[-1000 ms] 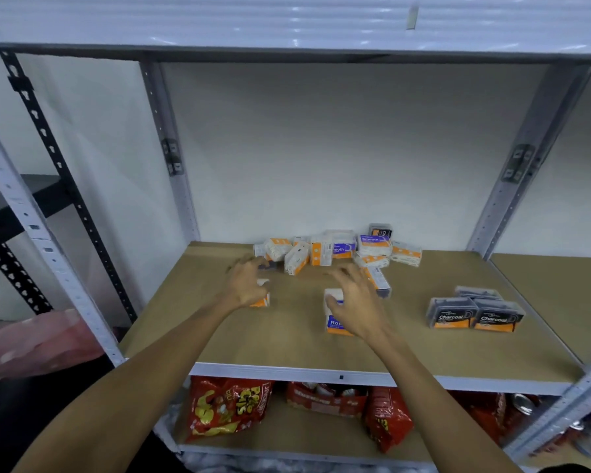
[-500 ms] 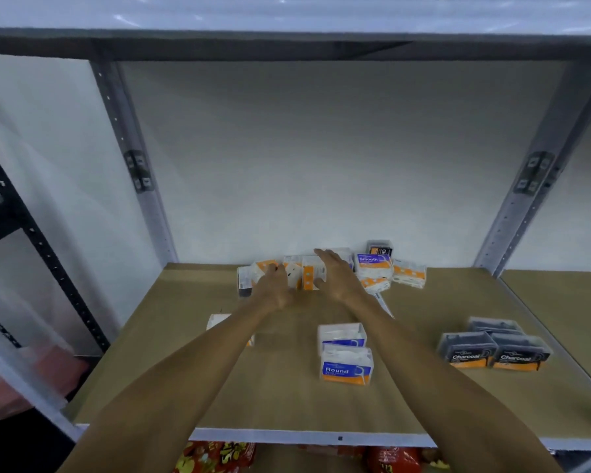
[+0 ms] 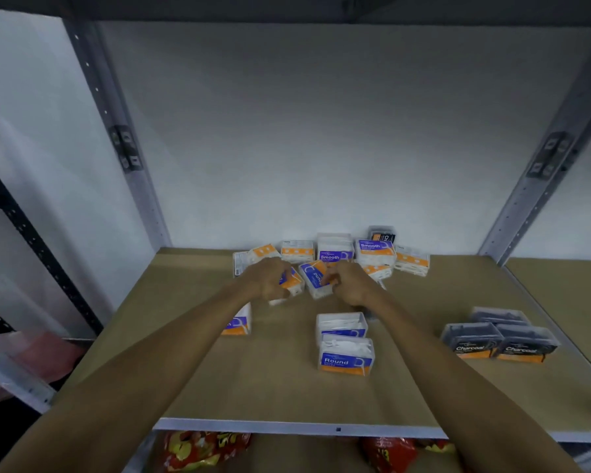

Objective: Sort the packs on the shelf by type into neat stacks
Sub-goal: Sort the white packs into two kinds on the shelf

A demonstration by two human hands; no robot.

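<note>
Several white, blue and orange packs lie jumbled at the back of the wooden shelf [image 3: 287,397]; a Smooth pack [image 3: 375,250] sits among them. My left hand [image 3: 270,279] grips a small blue-orange pack [image 3: 293,280]. My right hand [image 3: 350,283] holds a tilted Round pack [image 3: 315,278] by its right edge. In front of my hands two Round packs [image 3: 346,355] lie one behind the other. A lone blue-orange pack [image 3: 238,322] lies under my left forearm. Three dark Charcoal packs [image 3: 497,339] are grouped at the right.
Grey metal uprights [image 3: 543,179] frame the shelf, and a white wall closes the back. A dark Charcoal pack [image 3: 382,234] leans against that wall. Red snack bags [image 3: 202,450] fill the shelf below. Another shelf bay adjoins on the right.
Both hands left the front packs and reached to the back pile. Each has since closed on a pack and drawn it slightly forward. The camera moved closer to the shelf.
</note>
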